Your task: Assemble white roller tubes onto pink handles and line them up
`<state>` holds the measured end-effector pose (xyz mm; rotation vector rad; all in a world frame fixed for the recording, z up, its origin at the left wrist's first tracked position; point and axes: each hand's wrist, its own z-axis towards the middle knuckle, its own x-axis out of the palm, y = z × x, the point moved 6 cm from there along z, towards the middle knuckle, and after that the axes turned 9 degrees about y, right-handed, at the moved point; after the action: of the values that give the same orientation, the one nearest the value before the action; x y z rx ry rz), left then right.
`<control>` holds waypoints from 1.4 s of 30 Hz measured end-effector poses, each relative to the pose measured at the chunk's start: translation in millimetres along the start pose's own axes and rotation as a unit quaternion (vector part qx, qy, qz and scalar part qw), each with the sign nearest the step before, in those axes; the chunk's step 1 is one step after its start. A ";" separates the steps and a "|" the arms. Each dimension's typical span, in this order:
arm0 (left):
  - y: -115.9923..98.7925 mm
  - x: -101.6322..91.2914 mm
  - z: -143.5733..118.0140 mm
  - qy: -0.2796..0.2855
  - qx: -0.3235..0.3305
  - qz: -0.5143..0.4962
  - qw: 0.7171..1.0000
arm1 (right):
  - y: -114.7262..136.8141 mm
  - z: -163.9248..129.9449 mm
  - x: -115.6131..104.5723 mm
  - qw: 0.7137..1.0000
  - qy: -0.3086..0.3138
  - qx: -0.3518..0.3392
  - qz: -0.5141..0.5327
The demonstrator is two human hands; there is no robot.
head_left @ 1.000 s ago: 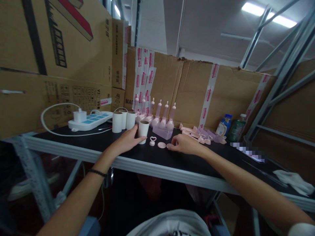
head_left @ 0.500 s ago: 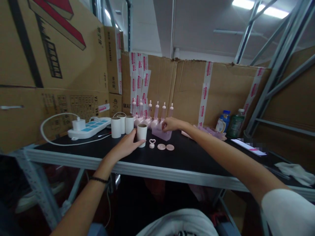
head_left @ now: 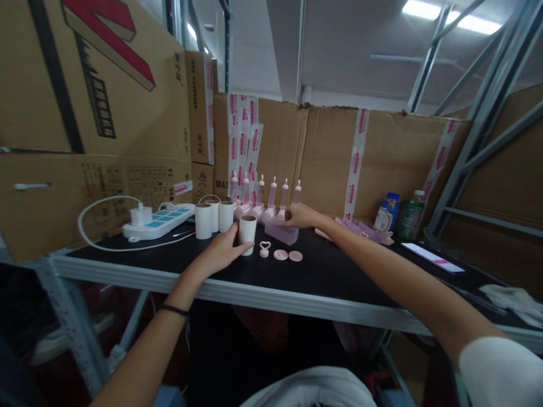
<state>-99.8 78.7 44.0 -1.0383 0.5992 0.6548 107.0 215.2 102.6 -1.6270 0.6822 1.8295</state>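
My left hand [head_left: 221, 252] is closed round an upright white tube [head_left: 247, 234] on the black tabletop, its thumb across the front. My right hand [head_left: 302, 216] reaches to the right end of a row of pink pieces with slim clear tubes and pale tips [head_left: 272, 195]. Its fingers are pinched at the last one, above a translucent purple block [head_left: 280, 233]; what they grip is hidden. In front lie a pink heart-shaped loop on a small base [head_left: 264, 250] and two pink discs, a left disc [head_left: 280, 255] and a right disc [head_left: 296, 256].
More white tubes [head_left: 203, 221] stand left, beside a power strip [head_left: 159, 221] with a looping white cable. At the right are purple plastic pieces [head_left: 360, 229], two bottles [head_left: 388, 213], a lit phone [head_left: 432, 258] and a white cloth [head_left: 511, 302]. Cardboard walls [head_left: 324, 164] enclose the back.
The camera view has shifted slightly. My right hand's fingers are a little nearer the right-hand pink piece; my left hand stays round the white tube.
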 end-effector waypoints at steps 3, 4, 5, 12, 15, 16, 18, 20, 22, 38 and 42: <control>-0.5 0.4 -0.5 0.002 0.000 0.000 1.000 | -6.3 -7.6 -15.3 0.996 -0.074 0.008 0.039; -0.5 0.6 -0.6 0.002 0.001 0.001 1.000 | -9.2 -12.5 -22.8 0.993 -0.104 0.009 0.056; -0.4 0.8 -0.6 0.003 0.003 0.003 1.000 | -12.6 -18.4 -30.8 0.989 -0.130 0.010 0.071; 7.5 5.2 3.3 0.022 0.016 0.036 0.999 | -49.3 -64.8 -68.1 0.977 -0.141 0.027 0.156; 10.8 5.6 5.0 0.020 0.014 0.049 0.999 | -62.0 -81.5 -66.3 0.982 -0.122 0.029 0.141; 11.0 5.6 5.3 0.020 0.014 0.052 0.998 | -65.1 -86.2 -62.4 0.984 -0.113 0.030 0.135; 10.6 5.3 5.1 0.018 0.013 0.058 0.998 | -70.0 -94.1 -50.0 0.987 -0.089 0.031 0.129; 9.5 4.8 4.6 0.015 0.011 0.054 0.998 | -73.8 -99.7 -34.6 0.989 -0.069 0.031 0.124; 8.2 4.4 3.9 0.013 0.009 0.040 0.999 | -77.7 -103.2 -19.7 0.991 -0.058 0.034 0.116; 4.8 2.5 3.2 0.001 0.011 0.020 1.000 | -86.7 -113.9 -4.8 0.987 -0.068 0.053 0.135; 3.6 2.3 2.8 0.001 0.013 0.026 1.000 | -89.4 -116.6 -4.7 0.987 -0.066 0.055 0.134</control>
<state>-100.6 83.0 41.4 -1.0017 0.6359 0.6907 252.1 193.5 94.0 -1.3816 0.9632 2.0273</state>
